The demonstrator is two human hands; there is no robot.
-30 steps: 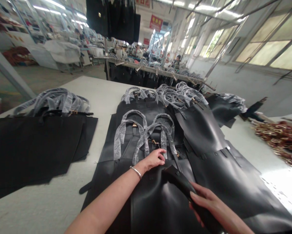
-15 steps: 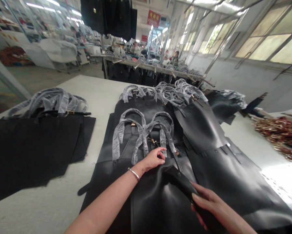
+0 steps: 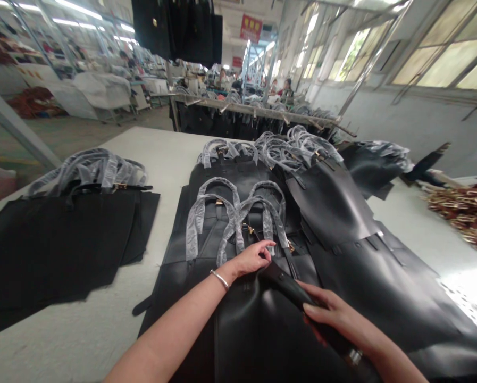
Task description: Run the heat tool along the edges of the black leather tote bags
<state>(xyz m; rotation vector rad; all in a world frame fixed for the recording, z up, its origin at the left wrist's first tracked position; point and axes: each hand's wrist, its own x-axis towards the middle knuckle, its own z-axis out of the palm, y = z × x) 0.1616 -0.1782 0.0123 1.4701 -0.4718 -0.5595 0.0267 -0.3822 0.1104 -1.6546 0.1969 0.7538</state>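
A large black leather bag panel (image 3: 242, 330) lies before me, its upper edge raised and folded over on the right. Thumb and forefinger of my left hand (image 3: 254, 258) are pinched at that edge; a silver bangle is on the wrist. My right hand (image 3: 329, 314) is closed around the folded edge, its fingers partly hidden beneath. A shiny metal cylinder (image 3: 354, 356) shows just below the right palm; I cannot make out what it belongs to. Just beyond my left hand, plastic-wrapped handles (image 3: 234, 213) with gold buckles lie on more black leather.
On the left, a stack of black bag pieces (image 3: 63, 239) with wrapped handles rests on the pale table (image 3: 142, 143). More black panels (image 3: 329, 202) are piled to the right. Brown straps with gold hardware (image 3: 465, 215) lie far right. Behind stands a metal rack (image 3: 254, 109).
My right hand has moved slightly up and left with the folded edge, toward my left hand. The metal cylinder has come into sight below it. My left hand keeps its pinch.
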